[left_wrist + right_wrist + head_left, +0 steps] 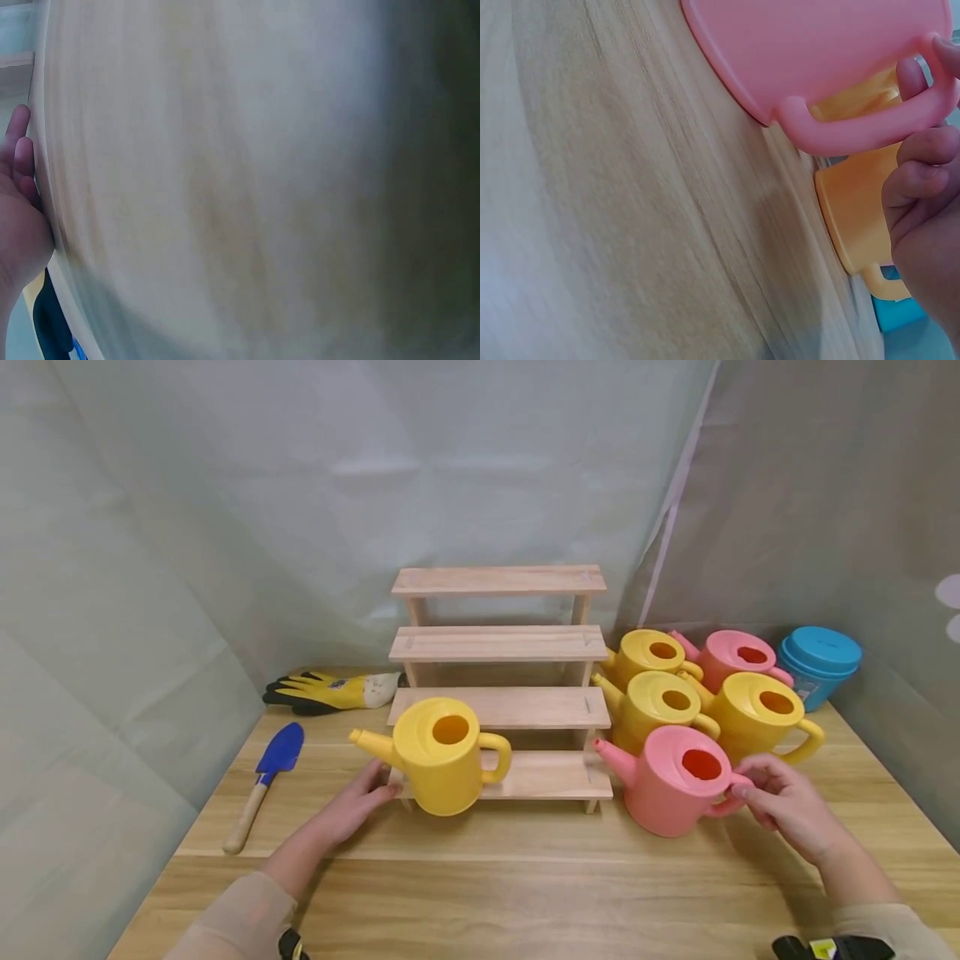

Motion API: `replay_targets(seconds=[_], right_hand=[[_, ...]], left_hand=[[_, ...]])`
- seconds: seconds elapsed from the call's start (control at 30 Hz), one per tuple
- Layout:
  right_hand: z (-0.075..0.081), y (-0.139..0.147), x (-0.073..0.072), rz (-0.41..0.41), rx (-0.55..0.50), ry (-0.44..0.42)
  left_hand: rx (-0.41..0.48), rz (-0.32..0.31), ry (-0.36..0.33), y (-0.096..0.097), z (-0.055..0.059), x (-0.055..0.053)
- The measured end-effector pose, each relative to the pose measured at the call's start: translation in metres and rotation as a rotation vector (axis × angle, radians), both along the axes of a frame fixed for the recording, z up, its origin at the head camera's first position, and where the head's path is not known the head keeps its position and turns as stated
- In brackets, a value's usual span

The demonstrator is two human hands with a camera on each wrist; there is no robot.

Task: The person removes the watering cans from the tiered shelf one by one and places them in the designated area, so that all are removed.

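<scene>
In the head view my right hand point(787, 806) pinches the handle of a pink watering can point(667, 785) between thumb and fingers. Its spout points left, and the right wrist view shows the handle point(855, 131) in the fingers. A yellow watering can point(438, 768) is at the left part of the lowest step of a wooden stepped shelf point(555, 774), its base overlapping the front edge in this view. Beside that step's left end rests my left hand point(356, 806), its fingertips right at the wood, fingers relaxed. Only part of this hand shows in the left wrist view.
Behind the pink can stand several yellow watering cans point(651, 706) and another pink one point(731, 652). A blue lidded tub point(817, 660) is at the far right. On the left lie a blue trowel point(281, 747) with a wooden handle and yellow-black gloves point(330, 692).
</scene>
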State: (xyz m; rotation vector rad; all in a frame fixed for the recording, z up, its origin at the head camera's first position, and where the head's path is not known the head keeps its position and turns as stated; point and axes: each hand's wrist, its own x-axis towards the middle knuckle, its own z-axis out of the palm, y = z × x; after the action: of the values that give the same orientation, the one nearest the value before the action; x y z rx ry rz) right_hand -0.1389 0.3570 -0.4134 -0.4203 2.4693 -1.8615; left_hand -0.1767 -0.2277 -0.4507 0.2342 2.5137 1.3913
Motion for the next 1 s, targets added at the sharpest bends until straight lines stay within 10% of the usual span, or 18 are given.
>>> replay_targets(seconds=[1.0], right_hand=[[0.063,-0.024,-0.009,-0.110,0.300,0.060]], left_hand=[[-0.031,-0.001,0.035,0.000,0.000,0.000]])
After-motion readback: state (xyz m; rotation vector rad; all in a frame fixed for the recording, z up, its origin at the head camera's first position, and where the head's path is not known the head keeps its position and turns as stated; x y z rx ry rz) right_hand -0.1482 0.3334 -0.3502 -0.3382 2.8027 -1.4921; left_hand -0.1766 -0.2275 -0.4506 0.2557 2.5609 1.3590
